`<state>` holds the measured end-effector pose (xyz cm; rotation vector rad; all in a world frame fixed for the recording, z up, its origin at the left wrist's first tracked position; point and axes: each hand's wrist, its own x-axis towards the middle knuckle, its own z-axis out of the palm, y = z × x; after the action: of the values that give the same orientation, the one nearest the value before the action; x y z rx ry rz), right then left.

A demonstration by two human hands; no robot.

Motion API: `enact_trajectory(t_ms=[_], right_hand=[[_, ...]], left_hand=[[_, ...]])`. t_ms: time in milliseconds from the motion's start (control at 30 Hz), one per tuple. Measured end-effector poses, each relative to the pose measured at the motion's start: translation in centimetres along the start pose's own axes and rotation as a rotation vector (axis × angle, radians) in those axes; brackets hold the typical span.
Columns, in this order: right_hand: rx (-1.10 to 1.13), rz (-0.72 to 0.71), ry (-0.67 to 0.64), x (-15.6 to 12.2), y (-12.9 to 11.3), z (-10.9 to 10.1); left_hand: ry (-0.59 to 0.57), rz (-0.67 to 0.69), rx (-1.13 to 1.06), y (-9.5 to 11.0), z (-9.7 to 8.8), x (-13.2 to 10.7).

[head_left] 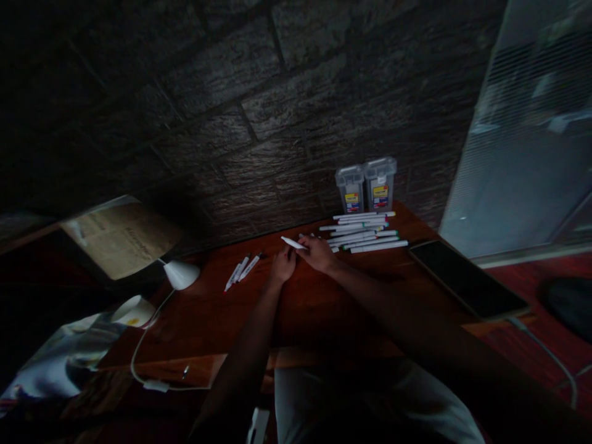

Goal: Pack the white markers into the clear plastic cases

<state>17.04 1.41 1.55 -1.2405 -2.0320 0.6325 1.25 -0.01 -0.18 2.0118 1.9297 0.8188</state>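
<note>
Hands (319, 253), dimly lit, partly hide a white marker (292, 242).

Marker pile (358, 237): on the bench (194, 324)
Lidded boxes (380, 186): side by side behind the pile
Tablet (468, 279): right of the pile
Held marker (292, 242): in the right hand (317, 253), left of the pile
Loose markers (250, 268): farther left
Table lamp (127, 239): far left of the pile

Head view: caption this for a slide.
Right hand holding a white pen, left hand beside it, more pens on the table.
</note>
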Motion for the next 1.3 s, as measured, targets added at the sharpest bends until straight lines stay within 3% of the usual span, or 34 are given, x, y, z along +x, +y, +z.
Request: enact_trajectory(t_ms=[133,233,467,633,767,900,1033,1300], right_hand=[[-0.041,0.002,-0.008,0.0,-0.1,-0.5],[-0.077,-0.007,-0.029,-0.3,-0.3,-0.5],[-0.091,-0.042,-0.060,-0.5,-0.7,-0.3],[-0.118,-0.021,0.042,0.7,0.1,-3.1],[-0.220,0.092,0.180,1.6,1.9,-6.8],[-0.364,0.240,0.163,1.6,3.4,-9.1],[-0.479,0.303,0.138,1.4,4.0,-9.6],[-0.498,0.386,0.115,1.4,4.8,-9.4]], left_hand=[[0.009,0.039,0.090,-0.1,0.2,-0.1],[0.061,-0.026,0.194,-0.3,0.3,-0.2],[-0.004,-0.007,0.151,-1.1,0.3,-0.2],[0.007,-0.026,0.121,-1.5,0.5,-0.2],[-0.016,-0.074,0.120,-1.5,0.5,-0.2],[-0.042,-0.084,0.154,-1.4,0.3,-0.1],[-0.032,-0.070,0.141,-1.3,0.2,-0.1],[-0.046,-0.066,0.187,-1.5,0.3,-0.1]])
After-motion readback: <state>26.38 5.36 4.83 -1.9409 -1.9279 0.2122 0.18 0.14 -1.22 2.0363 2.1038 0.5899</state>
